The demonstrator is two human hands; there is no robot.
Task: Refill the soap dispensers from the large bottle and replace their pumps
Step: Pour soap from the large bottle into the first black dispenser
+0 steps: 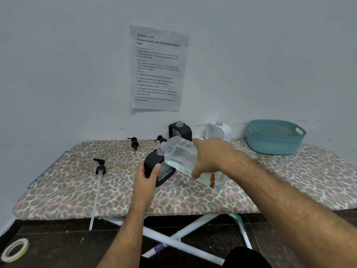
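On the leopard-print ironing board [193,200], a large clear bottle [181,157] is gripped in the curled fingers of the right hand [212,157] and tilted, its neck at the mouth of a black dispenser [156,167], around which the left hand [145,176] is wrapped. Three pumps [100,167] are laid loose beside it.

At frame centre, a large clear bottle [180,157] of clear liquid is tilted, its open neck just above the mouth of a black dispenser [154,168] standing uncapped. Behind it, toward the wall, stand a second black dispenser [180,130] and a white dispenser [220,130], both open-necked. Three black pumps lie on their sides: left [100,167], upper middle [134,143], and one partly hidden [161,139].
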